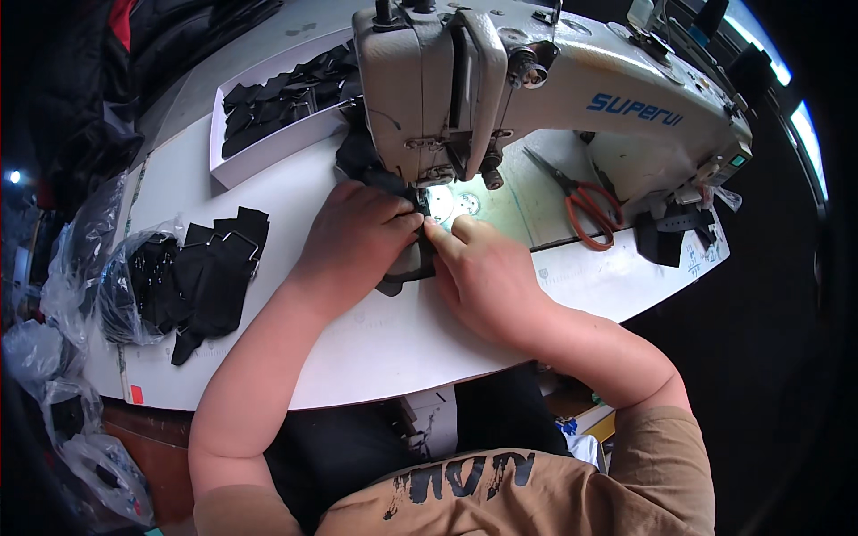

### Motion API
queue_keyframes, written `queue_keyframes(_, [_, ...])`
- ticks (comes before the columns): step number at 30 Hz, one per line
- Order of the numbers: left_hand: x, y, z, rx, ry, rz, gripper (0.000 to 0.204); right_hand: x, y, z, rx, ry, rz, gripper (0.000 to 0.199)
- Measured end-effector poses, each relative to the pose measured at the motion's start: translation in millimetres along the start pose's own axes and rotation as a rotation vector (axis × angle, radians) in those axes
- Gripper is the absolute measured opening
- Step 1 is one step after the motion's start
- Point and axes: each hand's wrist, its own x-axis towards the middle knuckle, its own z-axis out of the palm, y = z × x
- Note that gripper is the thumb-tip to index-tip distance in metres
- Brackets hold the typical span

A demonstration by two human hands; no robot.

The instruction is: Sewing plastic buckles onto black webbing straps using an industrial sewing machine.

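Observation:
A white sewing machine (402,98) stands over the table, its lamp lighting the needle plate. Black fabric (359,159) lies under the needle area, with part of it showing behind my left hand and part below my fingers. My left hand (353,237) is closed on the fabric just left of the presser foot. From the other side, my right hand (487,268) pinches the fabric's edge, thumb and forefinger close to the foot. The fingertips of both hands nearly meet there. My hands hide much of the fabric, and the needle tip cannot be made out.
Behind my left hand, a white box (217,156) holds many black fabric pieces. Black straps with metal wire buckles (219,277) spill from a clear plastic bag (121,286) at left. Scissors (590,214) with orange-red handles lie under the machine arm, near black strap pieces (661,243).

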Motion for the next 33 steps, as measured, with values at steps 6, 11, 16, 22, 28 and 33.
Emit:
queue_keyframes(6, [4, -2, 0, -0.015, 0.057, 0.005, 0.023, 5, 3, -1, 0.041, -0.007, 0.046, 0.044])
queue_keyframes(11, [-9, -14, 2, 0.052, 0.007, -0.035, 0.025, 12, -1, 3, 0.120, 0.011, 0.078, 0.038])
queue_keyframes(16, [-11, -11, 2, 0.109, 0.080, -0.005, 0.022, 9, 0, -4, 0.138, -0.026, 0.114, 0.036])
queue_keyframes(22, [-27, -37, -52, 0.244, 0.330, -0.482, 0.006, 7, 3, -5, 0.297, 0.024, 0.151, 0.027])
queue_keyframes(28, [-77, -91, -101, -0.008, -0.147, -1.153, 0.025, 10, 6, -3, 0.318, 0.086, 0.132, 0.025])
queue_keyframes(33, [-80, -98, -95, -0.139, -0.190, -1.154, 0.026, 10, 6, -1, 0.284, 0.073, 0.133, 0.022])
